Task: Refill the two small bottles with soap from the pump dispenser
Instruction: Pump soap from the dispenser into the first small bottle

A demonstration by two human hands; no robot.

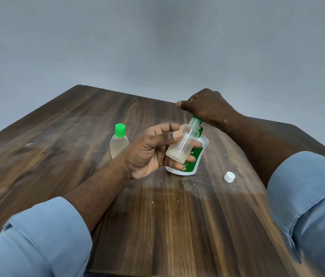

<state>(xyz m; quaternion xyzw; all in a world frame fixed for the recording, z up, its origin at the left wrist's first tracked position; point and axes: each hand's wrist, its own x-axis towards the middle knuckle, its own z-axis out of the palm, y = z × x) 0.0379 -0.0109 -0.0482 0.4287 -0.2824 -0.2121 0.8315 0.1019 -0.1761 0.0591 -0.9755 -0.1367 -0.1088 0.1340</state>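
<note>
Clear bottle [181, 144] perhaps touching green pump [197, 119].

Two small bottles [181, 145] [119, 144], one pump dispenser [198, 154], one loose cap [229, 176].

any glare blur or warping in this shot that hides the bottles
Head view: the wide lens splays the table edges and smears the sleeves at the bottom corners; a pale sheen crosses the wood in front of the pump dispenser; the open bottle and capped bottle look sharp, free of glare.
</note>
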